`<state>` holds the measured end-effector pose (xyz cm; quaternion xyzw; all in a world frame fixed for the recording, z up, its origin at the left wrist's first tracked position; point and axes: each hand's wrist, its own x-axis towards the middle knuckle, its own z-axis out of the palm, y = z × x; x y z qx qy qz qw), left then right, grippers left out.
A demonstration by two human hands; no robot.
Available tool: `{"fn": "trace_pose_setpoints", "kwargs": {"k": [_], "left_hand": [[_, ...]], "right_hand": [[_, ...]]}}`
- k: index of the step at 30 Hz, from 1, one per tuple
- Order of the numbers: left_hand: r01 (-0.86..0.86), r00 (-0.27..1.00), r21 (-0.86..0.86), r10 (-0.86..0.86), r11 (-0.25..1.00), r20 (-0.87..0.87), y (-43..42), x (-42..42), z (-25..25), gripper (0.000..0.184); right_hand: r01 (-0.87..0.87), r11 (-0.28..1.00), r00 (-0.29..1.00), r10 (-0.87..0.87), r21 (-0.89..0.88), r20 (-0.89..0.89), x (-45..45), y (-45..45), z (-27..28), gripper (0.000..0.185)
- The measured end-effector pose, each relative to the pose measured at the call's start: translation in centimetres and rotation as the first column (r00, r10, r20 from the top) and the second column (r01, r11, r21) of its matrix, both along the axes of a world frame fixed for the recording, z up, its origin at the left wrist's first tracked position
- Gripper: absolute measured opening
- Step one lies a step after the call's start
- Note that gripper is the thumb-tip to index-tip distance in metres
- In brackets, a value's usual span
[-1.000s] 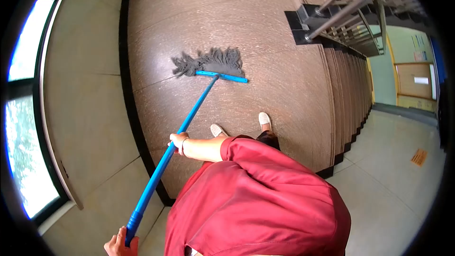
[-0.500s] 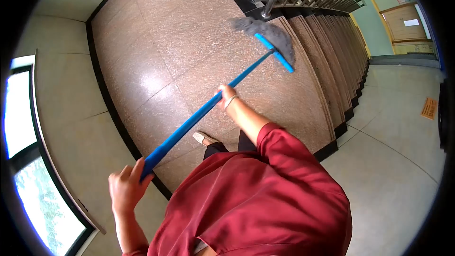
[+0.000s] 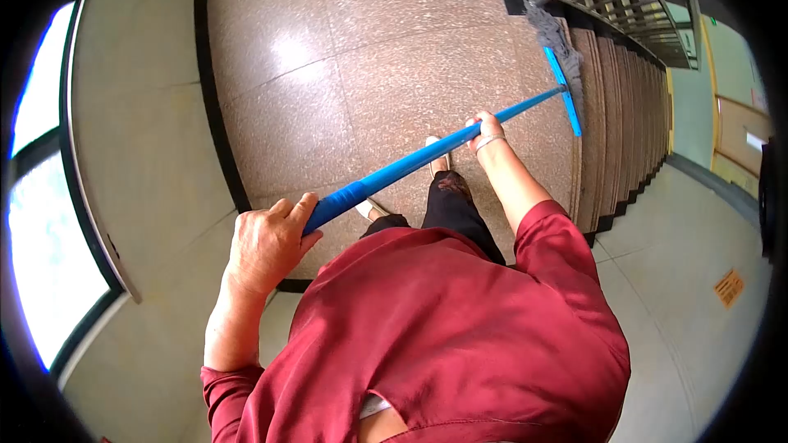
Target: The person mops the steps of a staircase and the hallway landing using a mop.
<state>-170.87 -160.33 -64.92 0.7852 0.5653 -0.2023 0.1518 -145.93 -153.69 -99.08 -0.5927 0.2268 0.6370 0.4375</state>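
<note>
A dust mop with a long blue handle (image 3: 410,166) slants across in front of me. My left hand (image 3: 271,239) is wrapped round the ribbed grip at its near end. Farther along the pole, my right hand (image 3: 487,130) is closed round it, a bracelet at the wrist. The grey fringed mop head (image 3: 560,45), on a blue bar (image 3: 572,107), lies on the speckled landing floor (image 3: 427,57) at the edge of the stairs. Its upper end is close to the foot of the railing.
To the right a flight of stairs (image 3: 624,107) descends beside a metal railing (image 3: 648,4). A tiled wall (image 3: 148,107) with a window (image 3: 57,262) stands to the left, black skirting (image 3: 215,98) along its foot. My shoes (image 3: 439,166) are on the landing. An orange sign (image 3: 728,288) is on the right-hand wall.
The mop head has moved right, onto the stair edge, and its bar now stands steeper in view. Both hands have moved right with the handle. My second shoe has come into view.
</note>
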Motion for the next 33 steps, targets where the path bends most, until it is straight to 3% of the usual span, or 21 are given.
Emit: {"fn": "trace_pose_setpoints", "kwargs": {"k": [5,9,10,12,13,14,15,17,18,19,22,24,26,27,30,32,33], "left_hand": [[-0.145,0.989,0.041,0.144,0.988,0.028,-5.3,-5.3,0.2,0.037],[-0.311,0.950,0.078,0.310,0.947,0.026,-11.8,-10.5,2.0,0.037],[-0.327,0.944,0.100,0.330,0.940,-0.015,-13.8,-11.7,2.9,0.034],[-0.405,0.906,0.158,0.419,0.901,-0.065,-18.4,-14.4,4.4,0.031],[-0.443,0.882,0.193,0.465,0.875,-0.082,-20.9,-15.7,5.1,0.031],[-0.483,0.854,0.207,0.510,0.851,-0.107,-23.7,-16.8,6.0,0.031],[-0.518,0.823,0.221,0.552,0.826,-0.133,-26.7,-17.6,6.8,0.032],[-0.601,0.746,0.231,0.641,0.765,-0.181,-33.3,-18.9,8.3,0.032],[-0.657,0.695,0.232,0.696,0.717,-0.180,-36.3,-19.0,8.8,0.032],[-0.715,0.632,0.228,0.751,0.661,-0.191,-39.1,-18.8,9.4,0.033],[-0.868,0.422,0.192,0.884,0.458,-0.201,-47.2,-17.0,10.5,0.037],[-0.930,0.293,0.176,0.941,0.322,-0.170,-51.3,-15.1,10.9,0.038],[-0.961,0.199,0.165,0.968,0.223,-0.153,-54.7,-12.6,10.6,0.041],[-0.984,0.100,0.131,0.984,0.120,-0.147,-55.2,-11.7,10.4,0.037],[-0.990,-0.120,-0.063,0.983,-0.130,-0.136,-54.3,-10.4,11.5,0.033],[-0.957,-0.250,-0.114,0.959,-0.266,-0.136,-54.6,-10.4,10.5,0.032],[-0.955,-0.260,-0.113,0.957,-0.275,-0.129,-55.2,-10.4,9.7,0.032]], "right_hand": [[-0.086,0.995,0.995,0.089,-0.058,0.038,-6.1,-3.2,3.1,0.016],[-0.225,0.971,0.974,0.227,-0.085,0.015,-13.2,-7.8,0.0,0.016],[-0.271,0.962,0.963,0.270,-0.023,-0.018,-15.4,-9.2,0.1,0.015],[-0.314,0.944,0.939,0.325,-0.101,0.112,-21.1,-12.4,1.9,0.014],[-0.433,0.889,0.901,0.419,-0.152,-0.114,-23.4,-13.9,2.5,0.014],[-0.507,0.838,0.861,0.498,-0.202,-0.097,-26.3,-15.9,3.2,0.014],[-0.546,0.819,0.835,0.515,-0.175,-0.196,-28.7,-18.4,1.2,0.012],[-0.624,0.760,0.779,0.587,-0.181,-0.222,-33.9,-23.8,4.1,0.010],[-0.633,0.755,0.772,0.596,-0.174,-0.220,-36.2,-27.0,2.1,0.010],[-0.675,0.723,0.735,0.640,-0.147,-0.224,-37.8,-29.1,4.6,0.007],[-0.878,0.458,0.476,0.868,-0.143,-0.141,-42.5,-36.7,6.1,0.011],[-0.981,0.162,0.172,0.981,-0.107,-0.095,-44.1,-40.9,6.8,0.007],[-0.989,-0.070,-0.062,0.996,-0.133,-0.062,-45.0,-44.0,7.6,0.009],[-0.960,-0.251,-0.248,0.968,-0.123,-0.040,-45.6,-45.3,7.0,0.009],[-0.935,-0.336,-0.330,0.942,-0.117,-0.065,-47.0,-48.5,5.3,0.009],[-0.882,-0.462,-0.444,0.881,-0.093,-0.166,-47.9,-48.9,5.3,0.011],[-0.882,-0.451,-0.432,0.890,-0.140,-0.144,-48.5,-48.9,5.8,0.013]]}}
